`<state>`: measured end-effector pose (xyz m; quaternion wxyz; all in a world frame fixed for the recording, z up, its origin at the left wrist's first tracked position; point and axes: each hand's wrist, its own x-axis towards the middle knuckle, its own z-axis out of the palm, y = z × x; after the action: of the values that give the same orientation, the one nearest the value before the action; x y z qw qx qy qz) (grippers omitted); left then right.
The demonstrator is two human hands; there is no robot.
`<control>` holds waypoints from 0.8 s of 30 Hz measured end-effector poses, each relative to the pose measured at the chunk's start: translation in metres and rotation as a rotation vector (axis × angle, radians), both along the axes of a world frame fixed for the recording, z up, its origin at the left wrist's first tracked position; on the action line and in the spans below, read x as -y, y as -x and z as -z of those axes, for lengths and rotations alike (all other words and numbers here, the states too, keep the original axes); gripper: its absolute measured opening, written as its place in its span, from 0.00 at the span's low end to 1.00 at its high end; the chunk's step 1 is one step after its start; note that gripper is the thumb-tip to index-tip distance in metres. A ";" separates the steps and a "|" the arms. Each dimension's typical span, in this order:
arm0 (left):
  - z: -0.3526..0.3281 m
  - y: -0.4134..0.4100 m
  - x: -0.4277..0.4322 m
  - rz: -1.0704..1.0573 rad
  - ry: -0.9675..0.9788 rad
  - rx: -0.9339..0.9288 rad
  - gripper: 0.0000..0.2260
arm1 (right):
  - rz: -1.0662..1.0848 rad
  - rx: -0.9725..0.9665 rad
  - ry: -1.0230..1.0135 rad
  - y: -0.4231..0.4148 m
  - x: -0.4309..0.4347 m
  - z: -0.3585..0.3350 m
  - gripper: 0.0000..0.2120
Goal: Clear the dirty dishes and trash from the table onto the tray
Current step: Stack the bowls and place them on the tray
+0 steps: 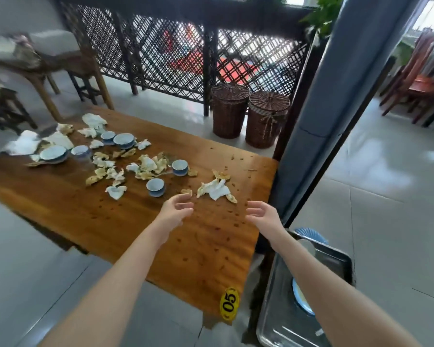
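A wooden table (125, 221) carries several blue-and-white cups and bowls among crumpled napkins and peels. The nearest cup (156, 187) stands just beyond my left hand (176, 209), which hovers with fingers curled and apart, holding nothing. A crumpled napkin pile (217, 190) lies between and beyond both hands. My right hand (262, 214) is also empty, fingers apart, near the table's right edge. A metal tray (268, 321) sits low at the right, with blue-rimmed dishes (301, 296) partly hidden by my right forearm.
Two wicker baskets (248, 116) stand behind the table by a dark lattice screen (186, 53). A grey pillar (318, 108) rises at the table's right edge. Stools and a bench (35, 71) are at far left. A yellow "05" tag (229, 303) marks the table's near corner.
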<state>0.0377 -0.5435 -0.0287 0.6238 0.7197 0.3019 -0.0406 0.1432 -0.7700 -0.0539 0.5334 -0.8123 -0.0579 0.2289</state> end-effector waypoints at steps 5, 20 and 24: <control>-0.002 0.041 -0.058 -0.049 -0.017 0.001 0.19 | -0.030 0.000 0.000 0.033 -0.063 -0.004 0.19; 0.009 0.044 -0.206 -0.245 -0.085 -0.053 0.18 | -0.072 -0.048 -0.025 -0.027 -0.217 0.009 0.18; 0.004 0.024 -0.259 -0.300 -0.080 -0.075 0.18 | -0.113 -0.055 -0.068 -0.062 -0.273 0.004 0.18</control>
<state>0.0137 -0.2842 -0.0324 0.5821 0.6889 0.4303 0.0384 0.2049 -0.4966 -0.0579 0.5484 -0.7825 -0.0968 0.2786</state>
